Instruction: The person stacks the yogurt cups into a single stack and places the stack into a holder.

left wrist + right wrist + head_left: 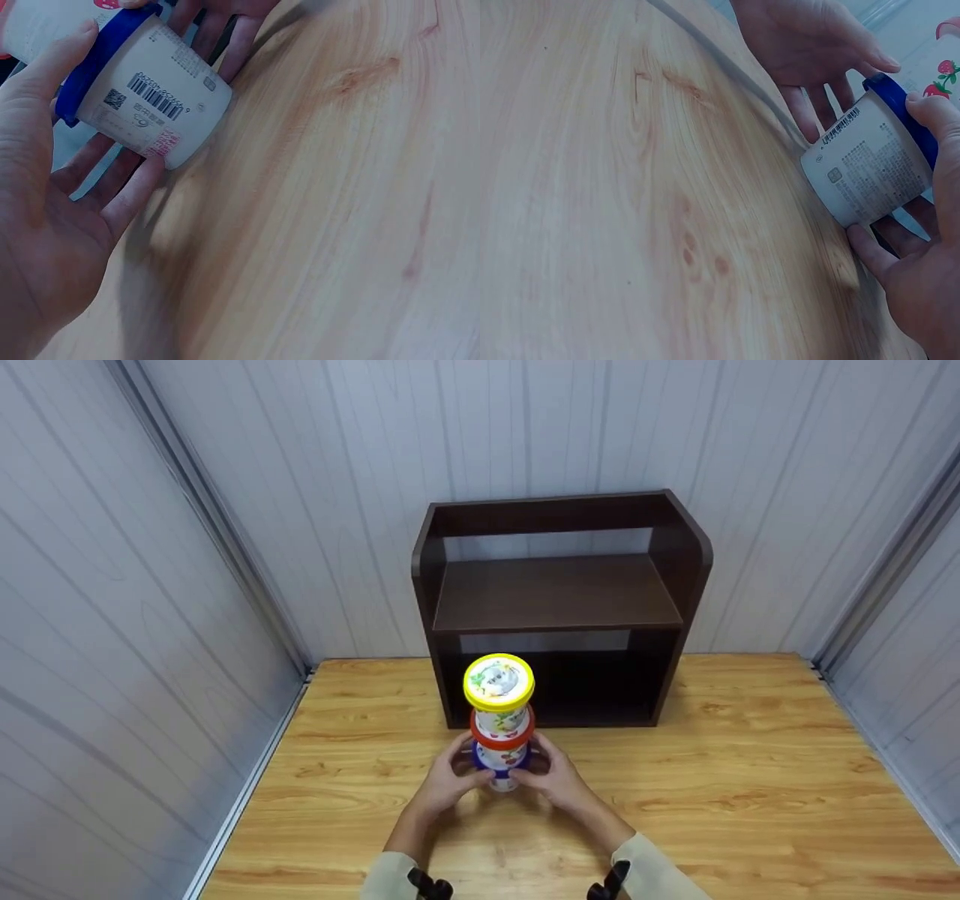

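Three white paper tubs stand in one upright stack in the head view. A yellow-lidded tub is on top, a red-lidded tub in the middle and a blue-lidded tub at the bottom. My left hand grips the bottom tub from the left, its thumb at the blue lid. From the other side my right hand grips the same tub, thumb also at the lid's rim. Barcode and small print show on the bottom tub in both wrist views, its base right at the tabletop.
A dark brown two-tier shelf stands behind the stack against the pale panelled back wall. The wood-grain table extends to both sides, bounded by a left wall and a right wall.
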`<act>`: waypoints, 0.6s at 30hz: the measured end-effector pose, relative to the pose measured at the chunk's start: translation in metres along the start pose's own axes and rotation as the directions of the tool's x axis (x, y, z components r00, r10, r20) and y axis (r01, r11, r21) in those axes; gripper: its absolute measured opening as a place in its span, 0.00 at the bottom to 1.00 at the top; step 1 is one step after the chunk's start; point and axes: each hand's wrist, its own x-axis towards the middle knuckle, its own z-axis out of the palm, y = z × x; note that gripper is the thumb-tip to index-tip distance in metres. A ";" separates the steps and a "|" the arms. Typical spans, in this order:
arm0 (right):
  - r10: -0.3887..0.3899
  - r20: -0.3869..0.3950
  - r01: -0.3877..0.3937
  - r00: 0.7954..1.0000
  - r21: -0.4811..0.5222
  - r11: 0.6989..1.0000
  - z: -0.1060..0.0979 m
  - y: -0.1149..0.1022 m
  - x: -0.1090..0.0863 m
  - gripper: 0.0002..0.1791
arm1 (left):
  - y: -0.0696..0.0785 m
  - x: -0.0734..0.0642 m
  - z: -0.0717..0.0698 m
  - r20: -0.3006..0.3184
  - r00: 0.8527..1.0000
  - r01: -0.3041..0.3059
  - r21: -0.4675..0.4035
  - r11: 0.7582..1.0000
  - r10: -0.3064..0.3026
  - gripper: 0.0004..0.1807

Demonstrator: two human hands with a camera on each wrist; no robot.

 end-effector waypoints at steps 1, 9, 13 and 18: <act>0.002 0.001 -0.002 1.000 0.001 1.000 0.000 0.000 0.000 0.42 | 0.000 0.000 -0.001 0.004 1.000 -0.013 0.010 1.000 0.013 0.47; 0.009 0.025 -0.009 1.000 0.009 1.000 0.008 -0.002 0.003 0.42 | 0.010 -0.007 -0.014 -0.009 0.999 -0.032 -0.020 0.999 0.032 0.46; 0.021 0.033 -0.021 0.999 0.004 1.000 0.008 -0.003 0.003 0.43 | 0.017 -0.007 -0.017 -0.025 0.999 0.023 -0.050 0.999 -0.024 0.46; 0.026 0.013 -0.026 1.000 0.000 1.000 0.002 -0.004 0.001 0.43 | 0.023 0.001 -0.020 -0.014 1.000 -0.025 0.002 1.000 0.025 0.42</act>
